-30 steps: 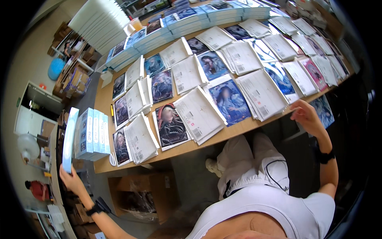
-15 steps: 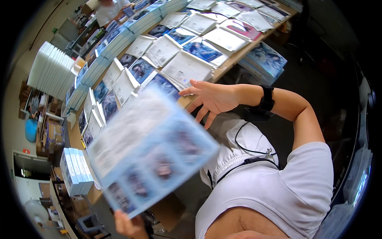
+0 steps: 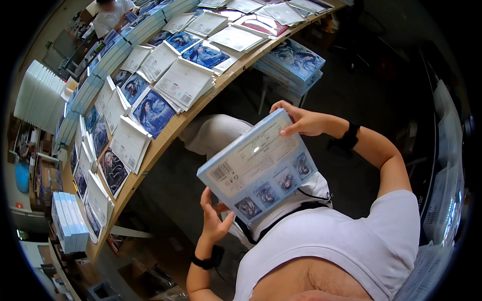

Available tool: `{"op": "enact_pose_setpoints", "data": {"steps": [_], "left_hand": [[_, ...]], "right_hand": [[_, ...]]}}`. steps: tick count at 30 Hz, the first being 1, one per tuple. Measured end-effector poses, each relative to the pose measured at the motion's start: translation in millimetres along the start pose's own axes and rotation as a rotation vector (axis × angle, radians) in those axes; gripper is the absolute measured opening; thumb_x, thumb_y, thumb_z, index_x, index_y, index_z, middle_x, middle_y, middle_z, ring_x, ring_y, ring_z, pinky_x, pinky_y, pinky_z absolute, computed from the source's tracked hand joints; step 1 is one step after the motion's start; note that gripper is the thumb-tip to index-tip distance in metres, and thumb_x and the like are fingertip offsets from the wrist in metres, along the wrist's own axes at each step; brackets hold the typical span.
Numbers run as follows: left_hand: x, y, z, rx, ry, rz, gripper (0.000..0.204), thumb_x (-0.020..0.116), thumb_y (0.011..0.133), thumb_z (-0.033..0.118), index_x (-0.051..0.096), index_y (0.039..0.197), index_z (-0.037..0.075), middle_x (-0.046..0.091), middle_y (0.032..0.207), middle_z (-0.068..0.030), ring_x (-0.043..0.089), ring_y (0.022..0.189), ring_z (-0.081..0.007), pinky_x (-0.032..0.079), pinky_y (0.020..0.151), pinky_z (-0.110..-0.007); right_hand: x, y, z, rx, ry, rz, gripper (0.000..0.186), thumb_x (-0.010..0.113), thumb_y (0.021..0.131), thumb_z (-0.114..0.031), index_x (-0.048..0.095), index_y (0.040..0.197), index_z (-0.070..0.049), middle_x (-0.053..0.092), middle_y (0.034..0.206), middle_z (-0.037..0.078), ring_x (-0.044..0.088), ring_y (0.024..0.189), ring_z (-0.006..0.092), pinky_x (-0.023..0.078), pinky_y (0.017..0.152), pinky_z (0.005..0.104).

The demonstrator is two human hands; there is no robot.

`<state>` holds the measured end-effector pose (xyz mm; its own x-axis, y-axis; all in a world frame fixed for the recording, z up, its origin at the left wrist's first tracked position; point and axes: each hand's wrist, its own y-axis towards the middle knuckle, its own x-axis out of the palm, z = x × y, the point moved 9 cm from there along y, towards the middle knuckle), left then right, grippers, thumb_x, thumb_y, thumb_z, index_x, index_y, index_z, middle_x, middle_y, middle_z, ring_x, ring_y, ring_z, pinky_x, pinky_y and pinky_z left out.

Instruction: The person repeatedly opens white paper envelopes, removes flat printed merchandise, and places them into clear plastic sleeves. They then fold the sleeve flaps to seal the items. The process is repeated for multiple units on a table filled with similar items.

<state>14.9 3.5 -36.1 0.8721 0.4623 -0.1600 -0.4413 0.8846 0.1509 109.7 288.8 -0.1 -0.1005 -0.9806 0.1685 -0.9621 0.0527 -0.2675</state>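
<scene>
Box (image 3: 258, 160): pale blue; barcode (image 3: 221, 171) and four pictures (image 3: 265, 193) are displayed | corner is gripped by right hand (image 3: 300, 120) | opposite end is met by left hand (image 3: 217, 220), grip cannot be told

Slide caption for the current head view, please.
Left hand and right hand hold a pale blue box with four picture panels beside a laden table.

Left arm (image 3: 201, 280): forearm raised from the lower edge, wrist nearly straight. Left hand (image 3: 217, 226): fingers pointing up, partly curled, thumb spread from the index finger. Right arm (image 3: 390, 163): elbow bent, forearm reaching across toward the left. Right hand (image 3: 307, 122): higher in view, thumb and fingers in a pinch grip.
</scene>
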Motion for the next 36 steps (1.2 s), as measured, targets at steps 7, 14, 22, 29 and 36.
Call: {"op": "enact_pose_setpoints", "data": {"steps": [7,14,22,29,36], "left_hand": [[-45,3,14,-0.013,-0.064,0.338,0.064,0.063,0.082,0.007,0.030,0.136,0.004,0.050,0.121,-0.0125,0.054,0.104,-0.0195,0.047,0.087,-0.032],[-56,-17,15,-0.193,0.045,0.393,0.031,0.062,0.086,0.010,0.055,0.115,0.003,0.059,0.109,-0.0073,0.058,0.096,-0.0136,0.048,0.084,-0.029],[-74,15,6,-0.242,0.069,0.467,0.030,0.063,0.083,0.006,0.058,0.112,0.006,0.061,0.105,-0.0069,0.062,0.092,-0.0142,0.052,0.082,-0.029],[-185,-18,11,-0.279,0.471,0.758,0.015,0.062,0.084,0.009,0.061,0.098,0.005,0.060,0.091,-0.0048,0.062,0.073,-0.0108,0.053,0.064,-0.024],[-455,-220,16,-0.474,0.604,1.441,0.012,0.056,0.089,0.012,0.062,0.097,0.005,0.063,0.084,-0.0040,0.061,0.069,-0.0101,0.048,0.059,-0.022]], "right_hand": [[20,17,-15,-0.105,-0.338,-0.122,0.059,0.073,0.079,-0.018,0.031,0.120,-0.008,0.044,0.109,0.009,0.045,0.106,0.0182,0.041,0.088,0.0310],[17,32,-21,-0.221,-0.639,-0.077,0.046,0.069,0.078,-0.012,0.048,0.116,0.002,0.047,0.108,0.010,0.047,0.102,0.0180,0.040,0.086,0.0290],[-7,74,-6,-0.184,-0.779,-0.046,0.033,0.061,0.087,-0.013,0.040,0.112,-0.006,0.053,0.084,0.009,0.046,0.070,0.0122,0.041,0.062,0.0256],[-26,106,-1,-0.091,-0.927,-0.036,0.034,0.059,0.085,-0.009,0.038,0.112,-0.006,0.047,0.073,0.009,0.041,0.060,0.0123,0.035,0.054,0.0251],[-55,109,24,0.037,-0.714,0.020,0.033,0.056,0.087,-0.010,0.037,0.114,-0.004,0.046,0.083,0.005,0.040,0.070,0.0097,0.036,0.063,0.0242]]}}
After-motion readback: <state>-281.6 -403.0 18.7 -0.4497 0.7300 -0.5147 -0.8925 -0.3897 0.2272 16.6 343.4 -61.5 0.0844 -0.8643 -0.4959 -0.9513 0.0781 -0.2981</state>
